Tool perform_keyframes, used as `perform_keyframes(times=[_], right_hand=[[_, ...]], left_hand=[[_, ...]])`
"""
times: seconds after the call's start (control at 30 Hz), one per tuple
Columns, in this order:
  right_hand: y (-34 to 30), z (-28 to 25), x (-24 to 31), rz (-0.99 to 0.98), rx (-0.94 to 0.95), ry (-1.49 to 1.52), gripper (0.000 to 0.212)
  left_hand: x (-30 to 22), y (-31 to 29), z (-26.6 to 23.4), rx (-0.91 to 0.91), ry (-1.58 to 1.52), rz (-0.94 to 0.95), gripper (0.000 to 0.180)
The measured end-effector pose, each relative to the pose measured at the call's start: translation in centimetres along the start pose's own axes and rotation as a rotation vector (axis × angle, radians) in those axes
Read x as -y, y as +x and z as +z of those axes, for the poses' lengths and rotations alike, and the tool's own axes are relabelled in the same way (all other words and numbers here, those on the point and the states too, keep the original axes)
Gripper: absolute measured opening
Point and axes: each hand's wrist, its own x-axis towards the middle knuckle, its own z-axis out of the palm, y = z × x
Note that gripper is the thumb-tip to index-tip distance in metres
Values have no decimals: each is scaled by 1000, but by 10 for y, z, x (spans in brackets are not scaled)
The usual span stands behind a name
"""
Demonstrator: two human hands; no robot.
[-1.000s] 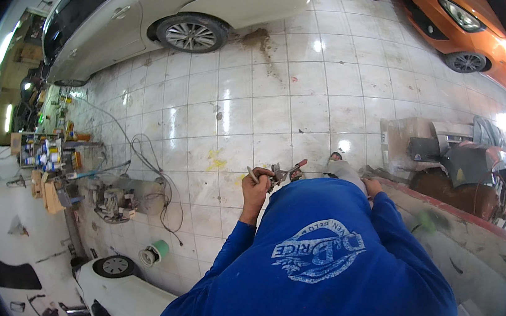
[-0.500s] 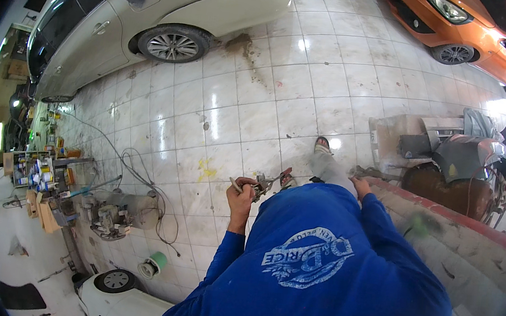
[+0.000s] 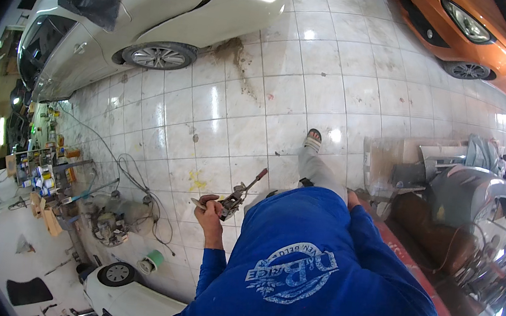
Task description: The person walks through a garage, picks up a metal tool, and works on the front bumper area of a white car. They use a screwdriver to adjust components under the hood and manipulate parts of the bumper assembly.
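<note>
At picture centre, the left hand (image 3: pixel 208 208) is closed around a grimy grey metal lever tool with a red-tipped handle (image 3: pixel 237 195), its handle slanting toward one o'clock. Right hand (image 3: pixel 352 199), at three o'clock, rests on a red panel edge (image 3: pixel 405 250); its grip can't be made out.

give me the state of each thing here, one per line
left hand: closed on the grey metal lever tool
grey metal lever tool with red-tipped handle: held off the floor, handle tilted up to the right
right hand: mostly hidden behind the blue sleeve, grip unclear
silver car: parked, dark cover draped over its rear
orange car: parked
green tape roll: lying on the tiled floor
</note>
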Motion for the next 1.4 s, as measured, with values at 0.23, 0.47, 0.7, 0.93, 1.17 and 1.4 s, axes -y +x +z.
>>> perform_keyframes(times=[0.23,0.47,0.7,0.93,1.17,1.4], right_hand=[[20,-86,173,40,98,175,34],[81,-129,335,-90,52,90,42],[77,-13,586,-652,0,53,49],[41,84,845,-958,73,280,57],[110,137,1005,-1115,-121,386,64],[188,155,1092,-895,-42,524,65]], left_hand=[[-71,49,84,-150,-71,50,11],[-98,131,183,-134,-186,1,9],[-138,230,246,-141,-182,-68,11],[-187,296,275,-199,-48,-92,13],[-210,332,296,-302,-75,-108,13],[-229,347,344,-430,17,-159,13]])
